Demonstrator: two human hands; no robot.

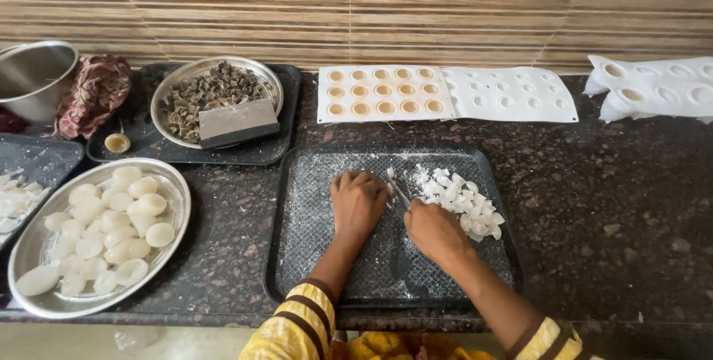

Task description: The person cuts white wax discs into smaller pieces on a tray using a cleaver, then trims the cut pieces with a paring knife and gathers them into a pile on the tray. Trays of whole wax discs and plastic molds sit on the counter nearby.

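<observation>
Dark speckled stone counter (striped tile wall behind); black tray

A dark speckled stone counter is being seen from above, its front edge running along the bottom of the view. Behind it, the wall is being covered by tiles banded in horizontal brown and cream stripes, with a corner joint slanting down at the right. The whole scene is being lit softly and evenly, with faint shadows being cast on the stone.
</observation>
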